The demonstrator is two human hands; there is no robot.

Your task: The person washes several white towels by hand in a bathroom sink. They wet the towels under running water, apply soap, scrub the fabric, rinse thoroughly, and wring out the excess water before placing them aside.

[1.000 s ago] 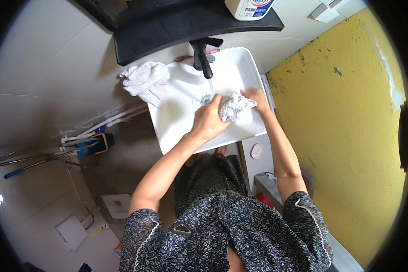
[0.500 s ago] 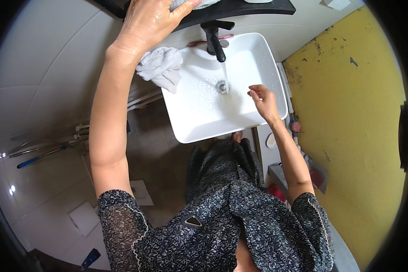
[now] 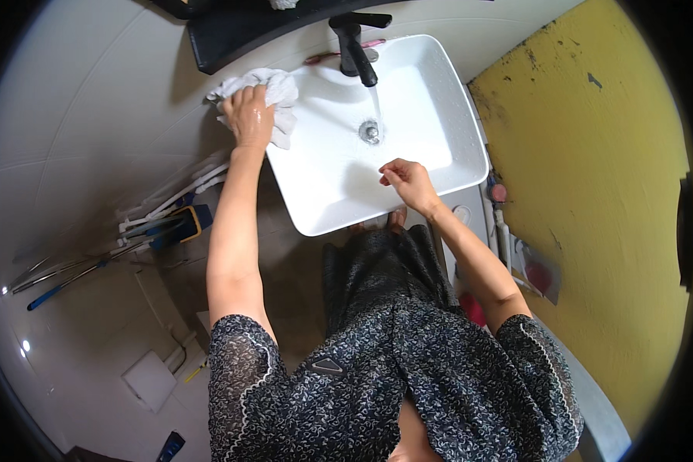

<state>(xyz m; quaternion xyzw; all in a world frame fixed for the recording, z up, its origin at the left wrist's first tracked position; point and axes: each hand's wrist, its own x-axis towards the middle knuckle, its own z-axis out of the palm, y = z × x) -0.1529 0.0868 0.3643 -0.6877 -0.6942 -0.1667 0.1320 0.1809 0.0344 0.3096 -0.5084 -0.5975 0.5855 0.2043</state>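
A crumpled white towel lies over the far left corner of the white washbasin. My left hand, wet on its back, is on top of that towel with its fingers curled into it. Over the near part of the basin hovers my right hand, its fingers loosely curled in and nothing visible in them. A black faucet stands at the basin's back edge, and water runs from its spout onto the metal drain.
A black shelf juts out above the back left. A pink-handled stick lies behind the faucet. White pipes and blue-handled cleaning poles line the left wall. A yellow wall rises at the right.
My left hand has come down from the white cloth on the shelf to the towel on the basin corner and closed on it. My right hand has shifted left and nearer.
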